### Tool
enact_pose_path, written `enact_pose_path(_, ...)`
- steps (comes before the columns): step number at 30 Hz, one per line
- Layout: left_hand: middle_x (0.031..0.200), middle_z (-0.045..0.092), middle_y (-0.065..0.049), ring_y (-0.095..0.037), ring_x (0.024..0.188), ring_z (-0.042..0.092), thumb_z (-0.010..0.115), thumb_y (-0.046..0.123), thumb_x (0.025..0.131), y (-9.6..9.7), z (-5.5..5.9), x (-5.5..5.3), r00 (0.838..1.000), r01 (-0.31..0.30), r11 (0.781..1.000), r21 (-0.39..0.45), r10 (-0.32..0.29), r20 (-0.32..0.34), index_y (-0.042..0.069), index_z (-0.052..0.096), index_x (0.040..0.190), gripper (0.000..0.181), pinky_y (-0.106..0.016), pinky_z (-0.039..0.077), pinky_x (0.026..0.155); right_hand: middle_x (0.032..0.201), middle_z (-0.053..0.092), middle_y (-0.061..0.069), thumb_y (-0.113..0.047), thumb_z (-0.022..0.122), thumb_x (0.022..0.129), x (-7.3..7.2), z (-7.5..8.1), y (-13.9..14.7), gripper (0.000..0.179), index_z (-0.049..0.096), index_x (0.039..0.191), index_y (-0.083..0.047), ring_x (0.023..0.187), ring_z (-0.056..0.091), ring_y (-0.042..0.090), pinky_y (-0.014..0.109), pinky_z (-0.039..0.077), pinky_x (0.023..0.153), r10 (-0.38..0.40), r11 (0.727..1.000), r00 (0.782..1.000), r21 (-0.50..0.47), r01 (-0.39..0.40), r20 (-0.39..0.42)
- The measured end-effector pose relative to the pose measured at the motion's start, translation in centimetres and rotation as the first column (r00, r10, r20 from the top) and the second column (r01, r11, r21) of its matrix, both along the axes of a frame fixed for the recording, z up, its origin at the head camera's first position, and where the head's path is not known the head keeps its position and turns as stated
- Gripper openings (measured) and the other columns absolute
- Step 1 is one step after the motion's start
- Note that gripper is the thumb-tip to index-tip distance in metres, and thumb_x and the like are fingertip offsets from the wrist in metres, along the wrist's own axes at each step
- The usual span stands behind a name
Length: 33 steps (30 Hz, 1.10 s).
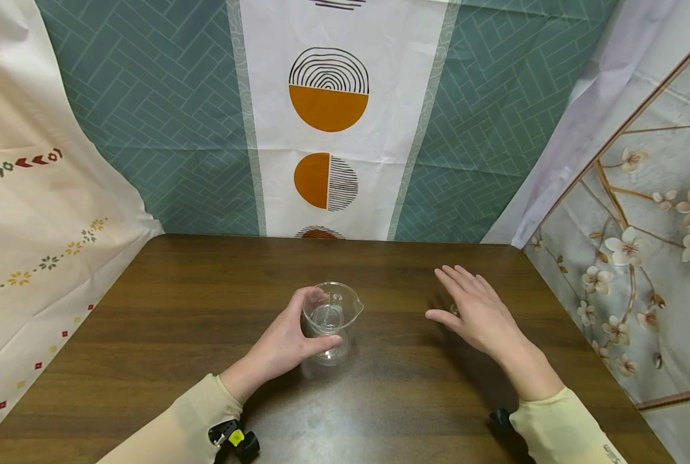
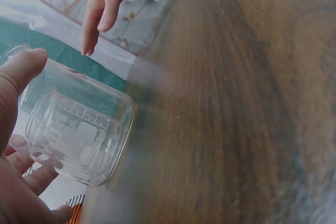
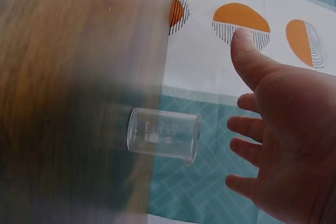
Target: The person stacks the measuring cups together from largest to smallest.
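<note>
My left hand (image 1: 284, 338) grips a clear glass beaker (image 1: 353, 303) near the front middle of the table, thumb on the near side and fingers round the far side. Through its wall in the left wrist view, a smaller beaker (image 2: 79, 129) with white graduation marks shows nested inside. To the right, my right hand (image 1: 481, 316) is held over the table with fingers extended, holding nothing. Another small glass beaker (image 3: 165, 134) stands upright on the table beyond the right palm, apart from the fingers; in the head view that hand mostly hides it.
The dark wooden table (image 1: 206, 270) has a patterned green and white cloth (image 1: 194, 129) hanging behind its far edge. A cream cloth (image 1: 31, 225) hangs along the left side, and a floral cloth (image 1: 629, 283) along the right.
</note>
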<state>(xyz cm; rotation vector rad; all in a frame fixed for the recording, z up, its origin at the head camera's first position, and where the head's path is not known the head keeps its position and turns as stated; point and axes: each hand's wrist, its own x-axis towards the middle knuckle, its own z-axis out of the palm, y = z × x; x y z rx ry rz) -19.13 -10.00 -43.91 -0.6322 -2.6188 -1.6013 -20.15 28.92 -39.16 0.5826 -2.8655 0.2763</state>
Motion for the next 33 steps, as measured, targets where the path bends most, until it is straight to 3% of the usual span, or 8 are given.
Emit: enact_pose_path(33,0.151,0.062,-0.005,-0.024,0.142,0.057,0.099,0.037,0.085,0.0,0.0,0.0,1.000,0.003,1.000,0.002,-0.003,0.003,0.014,0.046,0.151,0.087,-0.053,0.043,0.118,0.171,0.039,0.027,-0.058,0.076,0.101,0.7,-0.9,3.1,0.093,0.043,0.167,0.000,0.159,0.030,0.051,0.072,0.021,0.125,-0.072,0.997,0.993,0.009,0.071,0.089)
